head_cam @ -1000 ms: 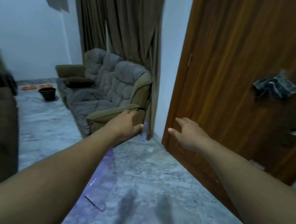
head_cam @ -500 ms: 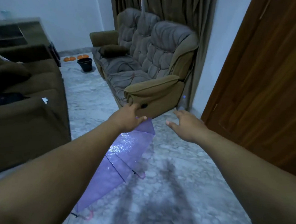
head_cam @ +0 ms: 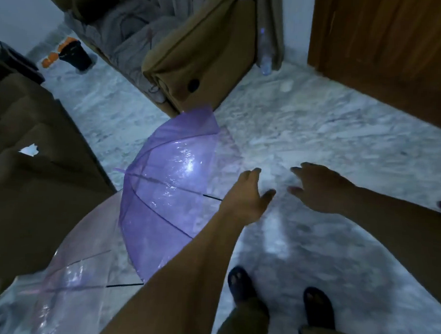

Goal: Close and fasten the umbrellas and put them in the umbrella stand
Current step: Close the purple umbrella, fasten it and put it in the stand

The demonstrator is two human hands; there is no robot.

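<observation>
Purple umbrella (head_cam: 167, 189): open, lying on the marble floor (head_cam: 330, 152), just left of the left hand's fingers; the forearm crosses over its lower edge.
Pink umbrella (head_cam: 76, 269): open, partly under the purple one, well back and left of the fingers.
Left hand (head_cam: 246, 196): held above the floor, fingers spread and relaxed, holding nothing.
Right hand (head_cam: 318, 187): beside the left, fingers spread loosely, holding nothing.
Feet (head_cam: 241, 285): in dark sandals, below both hands.
Sofa armrest (head_cam: 194, 63): beyond the fingertips.
Wooden door (head_cam: 389, 53): beyond the right hand's fingers.
Black bucket (head_cam: 74, 57): far left, well apart.
</observation>
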